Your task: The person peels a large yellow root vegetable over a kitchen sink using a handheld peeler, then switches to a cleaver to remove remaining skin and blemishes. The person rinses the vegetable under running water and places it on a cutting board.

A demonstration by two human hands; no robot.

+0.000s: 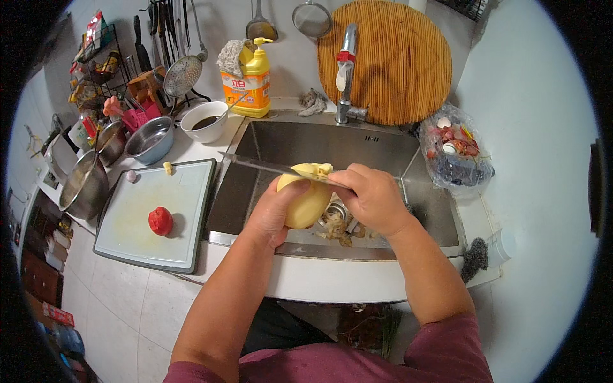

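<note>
Over the stainless steel sink (306, 139), my left hand (270, 210) holds a large peeled potato (306, 210) from its left side. My right hand (376, 198) grips a kitchen knife (258, 165) whose blade points left and lies across the potato's upper part. A small piece of flesh stands up at the potato's top, by the blade. Brownish peelings (337, 230) lie below at the sink drain (337, 210). My right fingers hide the knife's handle.
To the left, a cutting board (129, 234) bears a peeled tomato (160, 221), a garlic clove (131, 176) and a yellowish piece (167, 167). Behind are a white bowl of dark liquid (205, 122), metal bowls (151, 139) and a detergent bottle (249, 91). The faucet (346, 76) rises behind the sink; a plastic waste bag (457, 153) sits right.
</note>
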